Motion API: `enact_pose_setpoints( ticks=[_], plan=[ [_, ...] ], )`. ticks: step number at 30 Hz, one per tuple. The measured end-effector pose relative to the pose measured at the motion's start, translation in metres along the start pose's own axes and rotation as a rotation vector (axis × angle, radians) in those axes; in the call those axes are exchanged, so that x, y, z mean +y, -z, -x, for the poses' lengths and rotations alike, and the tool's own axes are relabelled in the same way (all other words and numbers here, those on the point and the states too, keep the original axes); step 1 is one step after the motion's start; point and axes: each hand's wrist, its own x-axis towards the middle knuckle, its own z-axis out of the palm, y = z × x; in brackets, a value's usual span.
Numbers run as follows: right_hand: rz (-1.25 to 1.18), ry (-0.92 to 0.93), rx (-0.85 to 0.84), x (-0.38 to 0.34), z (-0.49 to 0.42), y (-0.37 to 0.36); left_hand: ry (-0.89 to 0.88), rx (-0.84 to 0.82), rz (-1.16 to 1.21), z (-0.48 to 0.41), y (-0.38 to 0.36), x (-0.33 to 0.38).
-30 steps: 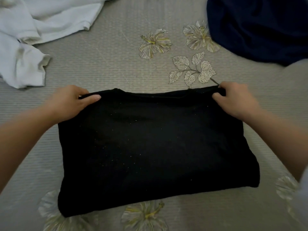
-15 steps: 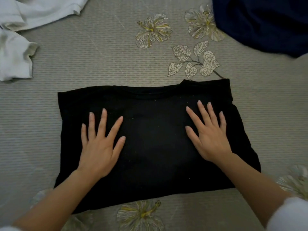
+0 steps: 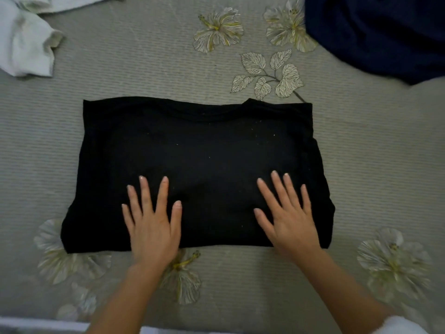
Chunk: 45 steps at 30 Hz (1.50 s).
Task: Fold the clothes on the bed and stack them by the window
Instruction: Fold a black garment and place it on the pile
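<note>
Your left hand (image 3: 151, 227) lies flat on the black shirt (image 3: 199, 153), fingers straight and spread, gripping nothing. Its palm covers the shirt's near edge, and the heel of the hand reaches just past it onto the bed (image 3: 144, 75). Your right hand (image 3: 291, 220) lies the same way, open and flat with the fingers fanned out, holding nothing. Its wrist crosses the shirt's near edge closer to the right corner. The two hands are well apart, with bare black cloth between them.

The shirt is folded into a rough rectangle, and its collar runs along the far edge. It lies flat in the middle of the bed as you see it, closer to you than the other clothes. Pale specks of lint dot its top.

A white garment (image 3: 24, 44) lies crumpled toward the far left of the bed, well apart from the shirt. A navy garment (image 3: 375, 32) is heaped toward the far right, also apart from the shirt. A printed leaf sprig (image 3: 267, 73) on the bed cover sits between the navy garment and the shirt's far right corner, and its stem reaches the shirt's edge. Printed flowers (image 3: 218, 28) show on the cover beyond the shirt and along its near side.
</note>
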Motion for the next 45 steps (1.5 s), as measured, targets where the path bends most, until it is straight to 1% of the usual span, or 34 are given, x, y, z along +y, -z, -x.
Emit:
enact_pose_setpoints(
  ticks=[3,4,5,7,9,10,12,13,15,19,23,25,27,28,29,31,32,34,36,38,41,45],
  plan=[
    [0.035,-0.078,-0.044,0.041,0.008,0.010,0.050,0.021,0.006,0.001,-0.002,0.002],
    [0.002,-0.093,-0.049,0.050,0.010,0.013,0.062,0.022,0.017,0.001,-0.001,0.006],
    [-0.080,-0.111,-0.032,0.058,0.010,0.016,0.075,0.028,0.036,0.002,-0.001,0.012],
    [-0.369,-0.209,0.064,0.070,0.007,0.027,0.045,0.050,0.084,0.009,0.001,0.028],
    [-0.653,-0.363,0.204,0.081,-0.006,0.040,-0.115,0.044,0.099,0.027,-0.003,0.055],
    [-0.736,-0.450,0.252,0.084,-0.016,0.048,-0.221,0.019,0.110,0.039,-0.007,0.073],
    [-0.803,-0.596,0.281,0.091,-0.038,0.062,-0.425,-0.042,0.119,0.062,-0.022,0.109],
    [-0.813,-0.633,0.265,0.093,-0.049,0.067,-0.507,-0.055,0.095,0.070,-0.030,0.127],
    [-0.876,-0.659,0.199,0.096,-0.071,0.072,-0.578,-0.106,0.031,0.079,-0.046,0.155],
    [-1.075,-0.655,0.059,0.091,-0.100,0.081,-0.522,-0.237,0.028,0.079,-0.072,0.182],
    [-1.060,-0.679,0.021,0.070,-0.107,0.076,-0.506,-0.234,-0.098,0.078,-0.076,0.186],
    [-1.067,-0.752,0.039,0.062,-0.109,0.076,-0.505,-0.230,-0.059,0.077,-0.073,0.185],
    [-1.175,-0.830,-0.005,0.060,-0.114,0.085,-0.485,-0.237,0.095,0.077,-0.067,0.183],
    [-1.262,-0.851,-0.071,0.060,-0.115,0.092,-0.472,-0.256,0.241,0.076,-0.062,0.182],
    [-1.331,-0.857,-0.150,0.059,-0.115,0.100,-0.430,-0.288,0.439,0.074,-0.053,0.180],
    [-1.419,-0.822,-0.276,0.052,-0.113,0.120,-0.266,-0.332,0.898,0.071,-0.024,0.172],
    [-1.461,-0.785,-0.308,0.047,-0.114,0.128,-0.191,-0.321,1.085,0.069,-0.009,0.165],
    [-1.559,-0.710,-0.311,0.031,-0.119,0.144,-0.090,-0.226,1.337,0.067,0.017,0.144],
    [-1.646,-0.649,-0.270,0.005,-0.128,0.158,0.000,-0.185,1.532,0.065,0.037,0.117],
    [-1.661,-0.586,-0.242,-0.028,-0.139,0.164,0.141,-0.197,1.705,0.064,0.048,0.087],
    [-1.557,-0.484,-0.233,-0.087,-0.154,0.162,0.311,-0.146,1.898,0.062,0.055,0.046],
    [-1.450,-0.417,-0.214,-0.168,-0.169,0.152,0.471,-0.023,2.111,0.058,0.063,0.003]
  ],
)
